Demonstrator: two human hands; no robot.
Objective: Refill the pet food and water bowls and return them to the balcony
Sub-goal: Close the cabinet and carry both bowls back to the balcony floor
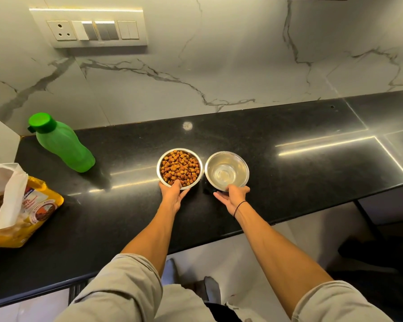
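Note:
Two steel bowls stand side by side on the black counter (pixel 312 173). The food bowl (pixel 179 168) on the left is full of brown kibble. The water bowl (pixel 226 170) on the right holds clear water. My left hand (pixel 173 194) grips the near rim of the food bowl, thumb over the edge. My right hand (pixel 233 196) holds the near rim of the water bowl, thumb on top and fingers under it. Both bowls appear to rest on the counter.
A green bottle (pixel 61 141) with its cap on stands at the back left. An open yellow pet food bag (pixel 21 205) lies at the left edge. A marble wall with a switch panel (pixel 91 27) rises behind. The counter's front edge runs diagonally; tiled floor lies below.

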